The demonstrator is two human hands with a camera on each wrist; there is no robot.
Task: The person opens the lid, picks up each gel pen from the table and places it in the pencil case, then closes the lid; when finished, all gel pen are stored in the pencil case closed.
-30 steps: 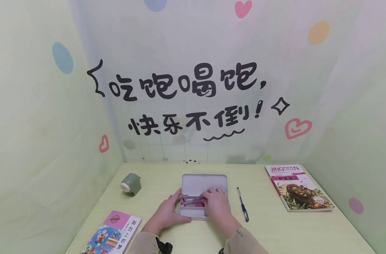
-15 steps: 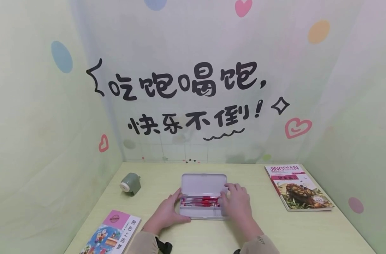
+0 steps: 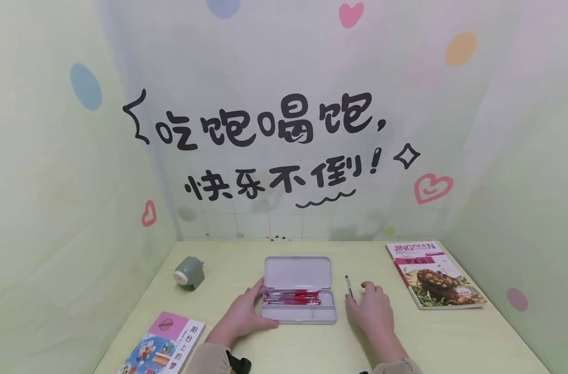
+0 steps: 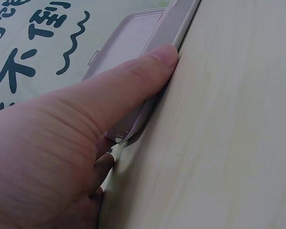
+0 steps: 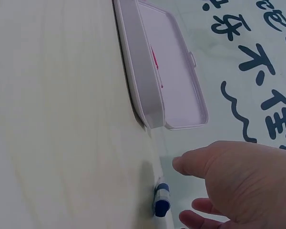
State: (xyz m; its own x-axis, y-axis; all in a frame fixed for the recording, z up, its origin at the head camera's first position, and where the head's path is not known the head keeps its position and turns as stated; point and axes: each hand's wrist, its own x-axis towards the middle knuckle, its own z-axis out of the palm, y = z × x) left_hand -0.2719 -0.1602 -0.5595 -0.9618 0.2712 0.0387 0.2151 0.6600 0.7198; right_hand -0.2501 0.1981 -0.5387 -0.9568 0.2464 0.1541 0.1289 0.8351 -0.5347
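A white pencil case [image 3: 296,272] stands with its lid raised in the middle of the table. Several red pens [image 3: 293,297] lie in its back compartment, and the front compartments show bare. My left hand [image 3: 242,316] holds the case by its left end. The left wrist view has the thumb [image 4: 143,71] along the case's front wall, with the other fingers partly hidden behind. To the right of the case, my right hand [image 3: 373,310] hovers over a blue-capped pen [image 5: 162,200]. Its thumb and fingers are spread apart around the pen, and the hand hides the pen's lower part in the head view.
A grey-green pencil sharpener [image 3: 189,273] stands at the back left. One book [image 3: 164,343] with a pink and blue cover lies at the front left, and another book [image 3: 435,275] lies at the back right. Printed fabric walls [image 3: 284,223] close in the table's back and sides.
My right hand has come out of the pencil case and moved right to the pen, leaving the red pens in the back compartment. The left hand has stayed on the case.
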